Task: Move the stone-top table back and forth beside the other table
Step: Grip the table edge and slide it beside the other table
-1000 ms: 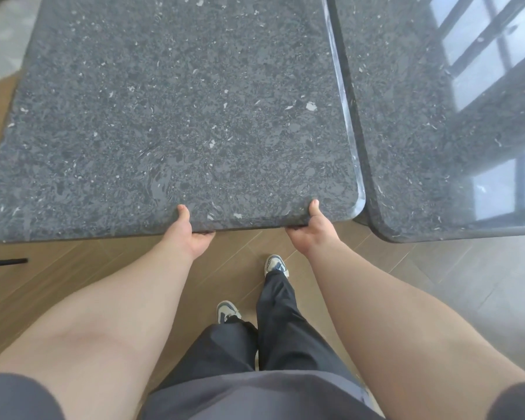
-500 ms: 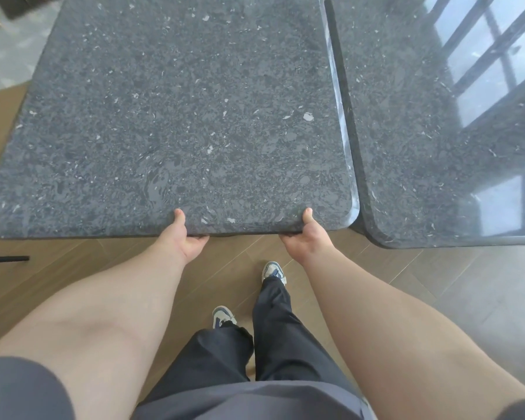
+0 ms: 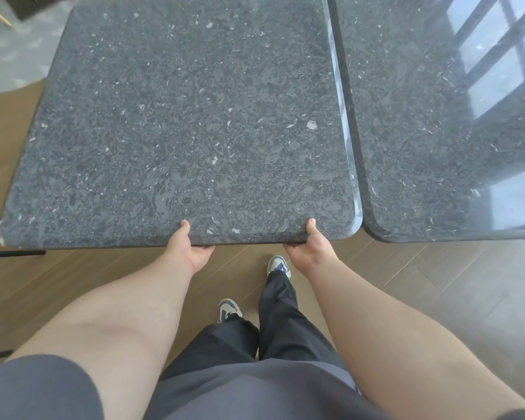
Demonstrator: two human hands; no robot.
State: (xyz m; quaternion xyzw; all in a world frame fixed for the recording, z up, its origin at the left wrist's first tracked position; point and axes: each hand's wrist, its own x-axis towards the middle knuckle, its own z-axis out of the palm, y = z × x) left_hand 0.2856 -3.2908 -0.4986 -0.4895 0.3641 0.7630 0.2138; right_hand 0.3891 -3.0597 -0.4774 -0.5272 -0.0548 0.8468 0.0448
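Gripping the near edge of the stone-top table (image 3: 179, 125), both hands show in the head view, at the lower middle of the frame. The left hand (image 3: 190, 253) has its thumb lying on top of the dark speckled slab while its fingers curl under the rim, out of sight. The right hand (image 3: 311, 253) clamps the same edge the same way, just left of the slab's rounded near-right corner.

The stone-top table fills the upper left and centre of the frame. Its right side runs just beside the other table (image 3: 437, 131), which fills the upper right; only a thin dark seam shows between the two, and whether they touch cannot be told. The other table's glossy top reflects window bars.

Below the slab lies a wooden floor (image 3: 437, 283). Two sneakers (image 3: 278, 263) and dark trousers (image 3: 285, 322) show between the bare forearms. A pale rug (image 3: 15, 56) occupies the upper left corner.
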